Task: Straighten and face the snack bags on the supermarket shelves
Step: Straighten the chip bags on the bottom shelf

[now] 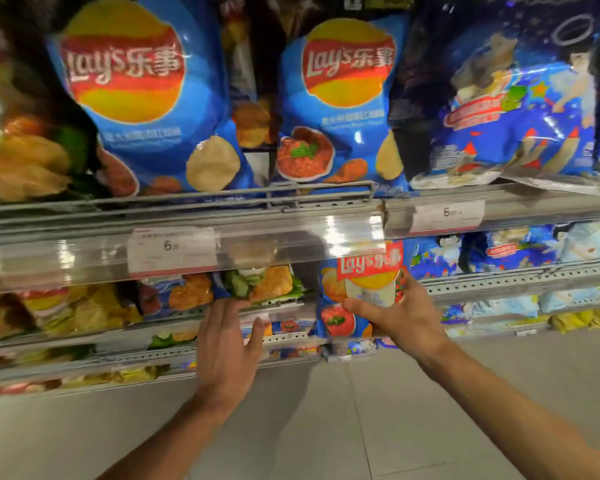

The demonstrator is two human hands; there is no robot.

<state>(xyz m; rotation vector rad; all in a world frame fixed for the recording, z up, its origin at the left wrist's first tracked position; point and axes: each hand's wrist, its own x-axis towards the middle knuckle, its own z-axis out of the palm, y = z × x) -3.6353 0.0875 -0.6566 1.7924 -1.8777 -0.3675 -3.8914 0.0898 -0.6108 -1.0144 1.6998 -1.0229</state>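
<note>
Right hand at 4 o'clock, grip holding a blue Lay's bag; left hand, grip wide, touches the shelf edge at 7 o'clock.

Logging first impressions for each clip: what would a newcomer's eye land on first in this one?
Two big blue Lay's bags, left and centre, fill the upper shelf. Below the shelf rail with its price tag, the right hand grips a smaller blue Lay's bag on the lower shelf. Beside it the left hand reaches, fingers straight, toward a green-and-orange bag.
</note>
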